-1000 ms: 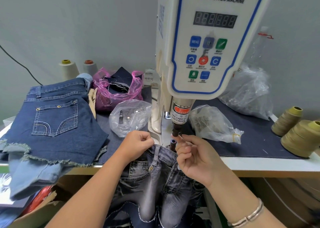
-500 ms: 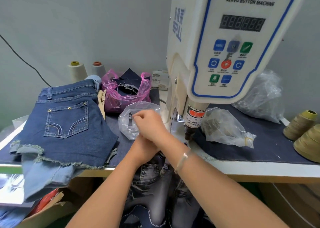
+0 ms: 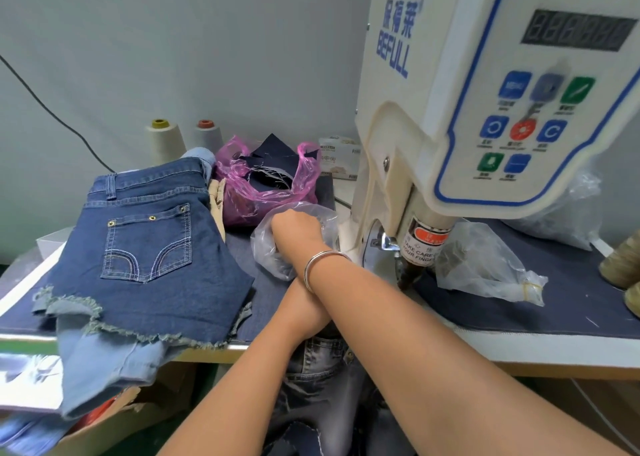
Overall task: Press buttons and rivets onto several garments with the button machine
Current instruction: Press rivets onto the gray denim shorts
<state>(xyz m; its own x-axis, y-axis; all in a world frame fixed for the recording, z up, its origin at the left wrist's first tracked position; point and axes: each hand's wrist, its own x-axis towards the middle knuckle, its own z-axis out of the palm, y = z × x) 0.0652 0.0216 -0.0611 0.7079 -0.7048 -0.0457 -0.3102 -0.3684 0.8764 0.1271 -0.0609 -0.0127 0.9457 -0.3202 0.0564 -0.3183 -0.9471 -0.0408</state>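
A denim-covered table [image 3: 571,313] is seen before a grey wall [image 3: 173,40]. The right hand [image 3: 294,227] is reached into a clear bag [image 3: 273,261], left of the button machine [image 3: 485,109]; its fingers are hidden, so the grip cannot be told. The left hand [image 3: 304,312] is mostly covered by the right forearm, above the grey jeans [image 3: 322,358].
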